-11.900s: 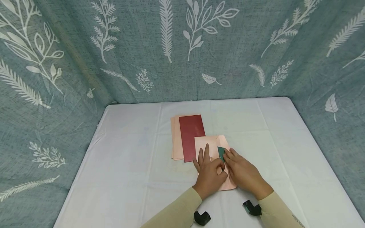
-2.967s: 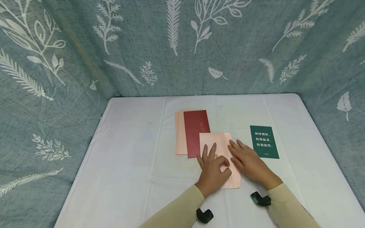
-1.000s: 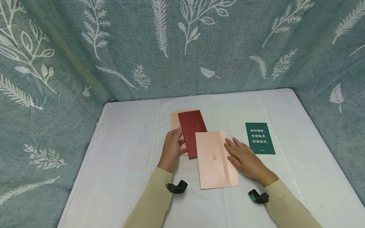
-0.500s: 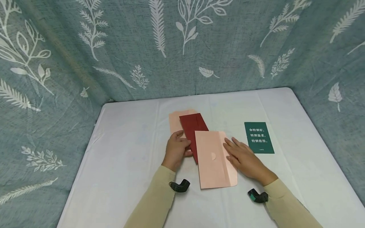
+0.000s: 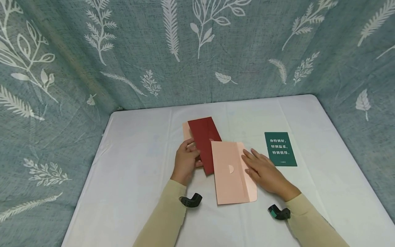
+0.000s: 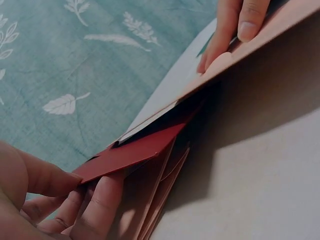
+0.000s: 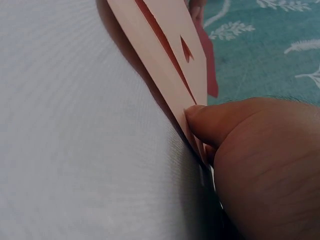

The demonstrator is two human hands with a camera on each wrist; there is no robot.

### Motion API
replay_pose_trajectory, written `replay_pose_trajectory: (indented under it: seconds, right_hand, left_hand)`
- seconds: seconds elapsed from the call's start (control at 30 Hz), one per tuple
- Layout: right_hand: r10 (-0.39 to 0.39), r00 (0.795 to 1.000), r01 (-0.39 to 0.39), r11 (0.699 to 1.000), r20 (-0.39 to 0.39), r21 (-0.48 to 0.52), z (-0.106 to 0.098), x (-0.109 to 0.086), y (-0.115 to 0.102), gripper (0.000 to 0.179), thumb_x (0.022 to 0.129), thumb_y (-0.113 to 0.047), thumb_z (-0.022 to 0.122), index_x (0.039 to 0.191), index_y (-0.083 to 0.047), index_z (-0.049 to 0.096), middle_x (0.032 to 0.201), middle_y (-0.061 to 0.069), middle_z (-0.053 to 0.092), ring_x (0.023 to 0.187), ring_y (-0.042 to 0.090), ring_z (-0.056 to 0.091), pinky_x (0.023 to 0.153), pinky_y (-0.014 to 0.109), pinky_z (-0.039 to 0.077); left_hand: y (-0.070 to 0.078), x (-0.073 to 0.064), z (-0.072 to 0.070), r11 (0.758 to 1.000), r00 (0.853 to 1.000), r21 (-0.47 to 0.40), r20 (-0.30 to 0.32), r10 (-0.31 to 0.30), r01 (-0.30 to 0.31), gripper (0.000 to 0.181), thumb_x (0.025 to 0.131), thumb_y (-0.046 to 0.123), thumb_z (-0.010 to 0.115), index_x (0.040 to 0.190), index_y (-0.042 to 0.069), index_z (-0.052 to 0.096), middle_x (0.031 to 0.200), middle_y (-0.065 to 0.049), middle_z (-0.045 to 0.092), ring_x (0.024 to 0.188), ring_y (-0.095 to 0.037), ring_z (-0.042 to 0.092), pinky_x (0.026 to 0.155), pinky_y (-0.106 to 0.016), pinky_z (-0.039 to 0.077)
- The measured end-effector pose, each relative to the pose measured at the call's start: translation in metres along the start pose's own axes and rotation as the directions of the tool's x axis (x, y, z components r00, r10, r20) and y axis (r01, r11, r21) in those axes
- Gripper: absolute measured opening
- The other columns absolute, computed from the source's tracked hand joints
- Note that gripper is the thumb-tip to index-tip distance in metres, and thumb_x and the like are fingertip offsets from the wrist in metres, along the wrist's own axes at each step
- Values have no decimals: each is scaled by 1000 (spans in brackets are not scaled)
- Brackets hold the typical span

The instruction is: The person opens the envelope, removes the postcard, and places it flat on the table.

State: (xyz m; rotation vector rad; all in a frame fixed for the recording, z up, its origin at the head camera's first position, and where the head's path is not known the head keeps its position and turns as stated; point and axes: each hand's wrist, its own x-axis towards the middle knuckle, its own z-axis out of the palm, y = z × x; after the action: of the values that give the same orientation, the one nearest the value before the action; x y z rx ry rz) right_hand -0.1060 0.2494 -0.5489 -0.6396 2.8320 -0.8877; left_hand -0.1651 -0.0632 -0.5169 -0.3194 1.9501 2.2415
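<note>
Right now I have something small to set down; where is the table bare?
Broad patches: the table left of the left hand, and between the green card and right edge. A smaller one lies between the sleeves, nearer than the pink envelope. The middle is crowded: the red card overlaps pink paper, and the right hand rests on the envelope.

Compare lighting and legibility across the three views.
Head: bright, fairly even light; the green card shows legible large print, its bottom line too small to read. Left wrist: dimmer, deep shadow under the front pink envelope. Right wrist: dark beneath the right hand, faint streaks across the white cloth.
</note>
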Motion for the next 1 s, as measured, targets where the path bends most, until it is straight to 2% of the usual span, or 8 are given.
replay_pose_trajectory:
  seconds: [0.13, 0.4, 0.67, 0.83, 1.0]
  right_hand:
    - [0, 1000, 0, 1000, -9, -2, -1, 0, -1, 60, 113, -25, 60, 167, -6, 42, 175, 9, 31, 163, 39, 18, 126, 63, 13]
    - [1, 1000, -1, 1000, 7, 3, -2, 0, 0, 60, 113, -25, 60, 168, -7, 41, 176, 8, 29, 164, 37, 16, 127, 62, 12]
    - [-5, 1000, 5, 1000, 12, 10, -2, -1, 0, 60, 114, -25, 58, 168, -6, 40, 177, 8, 28, 164, 37, 15, 127, 61, 12]
    - [-2, 1000, 2, 1000, 18, 12, -2, -1, -1, 60, 115, -26, 57, 168, -6, 40, 177, 8, 27, 164, 37, 14, 127, 61, 11]
    - [-2, 1000, 2, 1000, 16, 11, -2, 0, -1, 60, 115, -26, 58, 168, -6, 40, 177, 9, 28, 164, 37, 14, 127, 61, 12]
  left_hand:
    - [4, 0, -4, 1000, 1000, -15, -17, 0, -1, 55, 102, -7, 61, 154, 9, 53, 107, -17, 64, 80, -23, 72, 57, -32, 60]
    - [15, 1, -16, 1000, 996, -6, -90, 19, -19, 57, 102, -7, 61, 155, 12, 50, 106, -16, 62, 86, -23, 70, 57, -34, 61]
    - [26, 3, -35, 997, 988, -49, -146, 57, -65, 57, 104, -6, 62, 156, 15, 49, 102, -10, 61, 82, -22, 70, 58, -31, 59]
    - [30, 4, -44, 993, 981, -74, -177, 80, -94, 56, 105, -7, 59, 155, 15, 47, 103, -11, 61, 82, -23, 71, 59, -30, 59]
    - [35, 7, -51, 990, 975, -46, -187, 123, -134, 55, 106, -6, 59, 155, 14, 47, 102, -12, 60, 83, -23, 72, 60, -30, 59]
